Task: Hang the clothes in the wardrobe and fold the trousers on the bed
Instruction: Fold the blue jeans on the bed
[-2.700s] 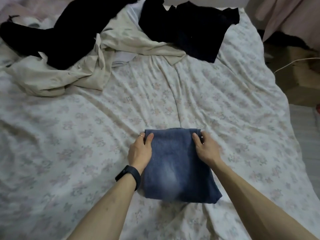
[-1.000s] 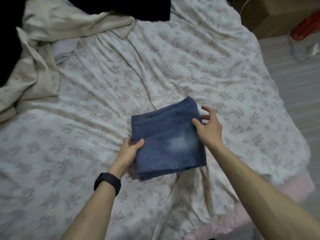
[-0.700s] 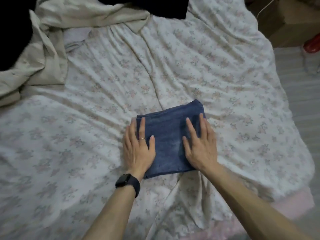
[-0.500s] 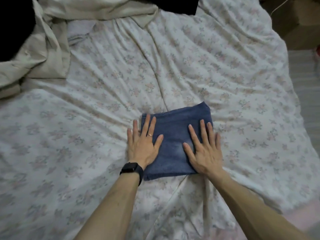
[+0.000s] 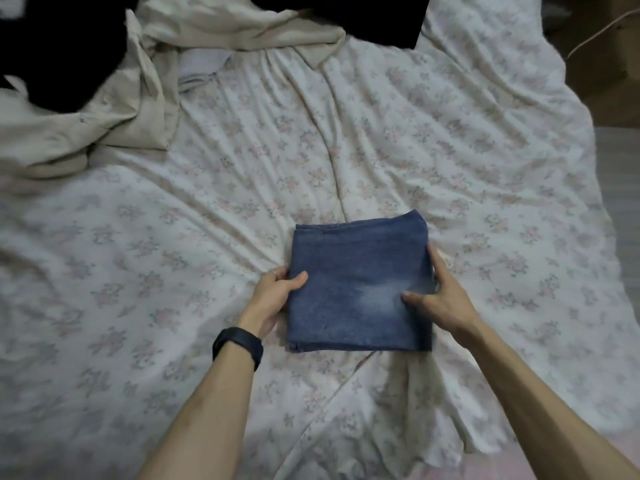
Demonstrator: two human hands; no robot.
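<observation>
The left thumb (image 5: 298, 276) is laid on top of the folded jeans (image 5: 358, 285) at their left edge, while the remaining fingers are curled under that edge; the fold is thus pinched by the left hand (image 5: 272, 299). A ring (image 5: 274, 272) is seen on one finger and a black wristband (image 5: 238, 345) on the wrist. The right thumb (image 5: 414, 296) is pressed on the denim near the pale faded patch, and the other fingers are stretched along the right edge; whether they reach beneath the cloth cannot be told, the edge being blurred there. The jeans are taken to be gripped by the right hand (image 5: 446, 301) as well.

The jeans are folded into a compact square lying on the floral bedsheet (image 5: 450, 161), near the bed's front edge. Open sheet is left on all sides of the square. A crumpled beige garment (image 5: 138, 109) and black clothing (image 5: 59, 53) are heaped well apart at the far left, and a second dark garment (image 5: 374, 19) at the far edge. Floor (image 5: 620, 202) is visible past the right side of the bed.

Both forearms are extended from below, converging on the jeans, palms turned inward.
</observation>
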